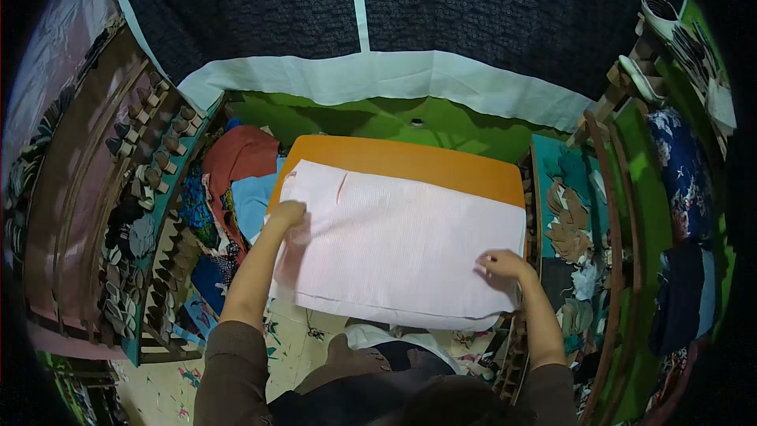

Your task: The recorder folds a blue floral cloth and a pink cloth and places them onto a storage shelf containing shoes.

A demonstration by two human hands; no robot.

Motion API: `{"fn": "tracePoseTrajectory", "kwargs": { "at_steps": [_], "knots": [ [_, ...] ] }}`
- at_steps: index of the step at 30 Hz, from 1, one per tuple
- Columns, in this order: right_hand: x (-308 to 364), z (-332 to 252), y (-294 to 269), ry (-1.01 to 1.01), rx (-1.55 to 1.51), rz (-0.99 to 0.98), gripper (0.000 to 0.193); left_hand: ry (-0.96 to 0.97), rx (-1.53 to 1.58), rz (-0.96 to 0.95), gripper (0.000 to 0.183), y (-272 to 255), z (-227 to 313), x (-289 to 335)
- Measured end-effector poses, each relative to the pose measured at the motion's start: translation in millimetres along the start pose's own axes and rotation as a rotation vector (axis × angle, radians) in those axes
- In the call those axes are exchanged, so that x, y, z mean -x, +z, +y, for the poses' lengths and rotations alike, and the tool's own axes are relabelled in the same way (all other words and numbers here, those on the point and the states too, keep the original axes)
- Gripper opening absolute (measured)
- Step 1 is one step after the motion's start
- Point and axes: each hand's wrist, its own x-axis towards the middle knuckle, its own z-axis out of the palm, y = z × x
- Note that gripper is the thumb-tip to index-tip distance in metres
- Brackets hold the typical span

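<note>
A pale pink, finely ribbed fabric (394,244) covers most of an orange tabletop (410,156) and hangs over its near edge. Near its top left, a short red line or slit shows. My left hand (289,214) is closed at the fabric's left edge, where soft folds run from it; its fingertips are partly hidden. Over the right part of the fabric is my right hand (502,262), with its fingers loosely bent and a little apart. Nothing shows between them, and whether the fingertips touch the cloth is hard to tell.
To the left, a rack (142,268) holds many shoe-shaped pieces, beside a heap of coloured cloth (240,158). At right, a teal shelf (540,162) carries brown cut pieces (566,225). Scraps litter the floor (296,339). A dark curtain (260,8) hangs behind the table.
</note>
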Motion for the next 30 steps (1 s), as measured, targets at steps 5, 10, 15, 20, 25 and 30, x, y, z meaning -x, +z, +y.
{"fn": "tracePoseTrajectory", "kwargs": {
  "at_steps": [5, 10, 15, 20, 25, 30],
  "knots": [
    [-63.3, -17.9, -13.4, -0.211, 0.122, 0.648, 0.030, 0.117, 0.125, 0.779, 0.013, -38.1, 21.7, -12.1],
    [-118.2, -41.1, -24.9, -0.111, 0.175, 0.995, 0.027, 0.143, 0.192, 0.880, 0.018, -44.7, 24.3, -56.1],
    [-156.8, -33.3, -25.8, 0.007, 0.184, 1.035, 0.024, 0.106, 0.154, 0.924, 0.020, -40.0, 12.6, -87.6],
    [-181.5, -8.7, -22.3, 0.113, 0.240, 0.954, 0.020, 0.070, 0.121, 0.824, 0.017, -28.5, -8.9, -106.6],
    [-192.7, -6.1, -36.3, 0.035, 0.272, 1.063, 0.019, 0.055, 0.150, 0.982, 0.014, -37.7, -42.1, -118.4],
    [-201.5, -11.0, -57.7, 0.053, 0.326, 1.059, 0.017, 0.128, 0.102, 0.922, 0.015, -60.2, -64.3, -130.7]
  ]
}}
